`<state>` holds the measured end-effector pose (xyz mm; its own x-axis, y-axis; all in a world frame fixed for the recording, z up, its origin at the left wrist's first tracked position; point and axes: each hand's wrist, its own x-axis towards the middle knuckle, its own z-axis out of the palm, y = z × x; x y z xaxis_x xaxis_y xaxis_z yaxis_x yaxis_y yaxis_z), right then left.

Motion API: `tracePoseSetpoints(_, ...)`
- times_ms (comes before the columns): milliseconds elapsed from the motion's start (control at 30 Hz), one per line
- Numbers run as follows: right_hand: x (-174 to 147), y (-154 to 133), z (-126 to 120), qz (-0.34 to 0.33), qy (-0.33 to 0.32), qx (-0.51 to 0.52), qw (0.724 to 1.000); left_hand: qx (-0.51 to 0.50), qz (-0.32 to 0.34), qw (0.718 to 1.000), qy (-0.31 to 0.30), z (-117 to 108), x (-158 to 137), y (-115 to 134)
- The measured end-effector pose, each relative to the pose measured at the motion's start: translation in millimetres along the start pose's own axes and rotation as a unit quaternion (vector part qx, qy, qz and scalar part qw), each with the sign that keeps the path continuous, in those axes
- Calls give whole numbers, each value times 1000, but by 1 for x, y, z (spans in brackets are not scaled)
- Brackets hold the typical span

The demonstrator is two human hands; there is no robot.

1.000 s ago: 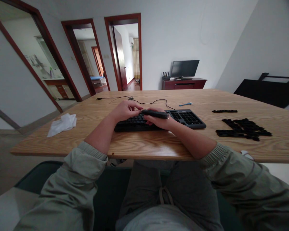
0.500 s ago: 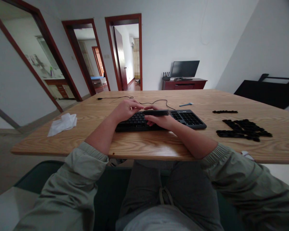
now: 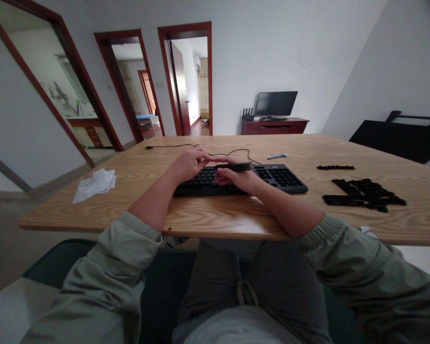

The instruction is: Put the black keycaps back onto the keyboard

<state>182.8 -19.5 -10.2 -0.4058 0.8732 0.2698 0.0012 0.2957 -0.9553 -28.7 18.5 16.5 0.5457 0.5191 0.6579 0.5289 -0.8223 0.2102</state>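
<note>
A black keyboard (image 3: 200, 190) lies on the table in front of me. Keys sit on its left part, while the right part shows a dark grid of bare key positions. My right hand (image 3: 241, 179) is closed around a slim black tool (image 3: 233, 167), held almost level above the keys; its kind is not clear. Over the keyboard's upper left, my left hand (image 3: 189, 165) has its fingers drawn together, their tips meeting the fingertips of the right hand. Anything pinched there is hidden or too small to name.
Black keycaps (image 3: 367, 193) lie in a cluster on the right, with a short row of keycaps (image 3: 336, 167) behind. A small blue-handled brush (image 3: 276, 156) and a cable (image 3: 179, 145) are beyond the keyboard. Crumpled white tissue (image 3: 95, 185) rests on the left of the wooden table (image 3: 129, 165).
My right fingers have extended left to meet my left fingertips. The black tool has tilted slightly in my right hand. My left hand has barely moved.
</note>
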Motion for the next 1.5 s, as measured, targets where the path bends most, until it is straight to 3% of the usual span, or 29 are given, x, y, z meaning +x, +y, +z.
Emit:
tracePoseSetpoints(267, 0, 1, 6, 50, 24, 32, 998, -9, -80, 996, -40, -5, -3, 3)
tracePoseSetpoints(433, 2, 7, 5, 33, 17, 29, 999, 7, -40, 989, -143, -11, -4, 12)
tracePoseSetpoints(600, 4, 10, 3, 27, 23, 4, 999, 32, -9, 996, -79, -11, -6, 18)
tracePoseSetpoints(733, 2, 10, -1, 2, 51, -95, 994, 36, -51, 973, -223, -6, -6, 21)
tracePoseSetpoints(800, 0, 9, -2, -35, 59, -150, 986, 34, -67, 963, -259, -2, -6, 22)
tracePoseSetpoints(1133, -1, 6, -7, -155, 39, -290, 944, 50, -37, 968, -242, 6, -6, 23)
tracePoseSetpoints(1367, -4, 4, -6, -113, 39, -322, 939, 53, -42, 964, -258, 5, -7, 26)
tracePoseSetpoints(1500, -4, 3, -12, -107, -11, -322, 941, 63, -35, 962, -264, 6, -7, 25)
